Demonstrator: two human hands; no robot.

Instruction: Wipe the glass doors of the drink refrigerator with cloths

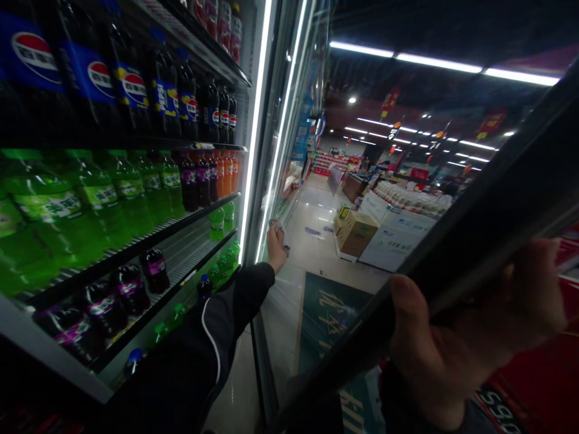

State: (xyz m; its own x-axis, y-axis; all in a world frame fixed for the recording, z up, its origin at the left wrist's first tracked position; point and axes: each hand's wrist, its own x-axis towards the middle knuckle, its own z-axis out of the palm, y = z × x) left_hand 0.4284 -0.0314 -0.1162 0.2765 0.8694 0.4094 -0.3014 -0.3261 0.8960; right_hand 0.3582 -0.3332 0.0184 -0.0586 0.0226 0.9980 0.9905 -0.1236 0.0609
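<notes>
Fingers (536,271) of the right hand (452,337) wrap tight around the black frame (506,193) of the glass cooler door (312,241), holding on rather than spread wide. Past the door: store aisle, tiled floor (316,241), teal floor mat (328,319) near the door's foot, and a display of cardboard boxes (357,235) with white-packed bottles (407,199) beyond it. Left of the door: lit drinks cooler (136,241), with Pepsi bottles (131,90) on the top shelf, green soda bottles (99,199) on the shelf below and dark purple-label bottles (154,271) lower down. Black sleeve (194,343) crosses in front of the cooler's lower shelves. Left hand (277,244) at its end grips a crumpled white cloth (280,234) in a narrow pinch, pressed to the door's glass.
</notes>
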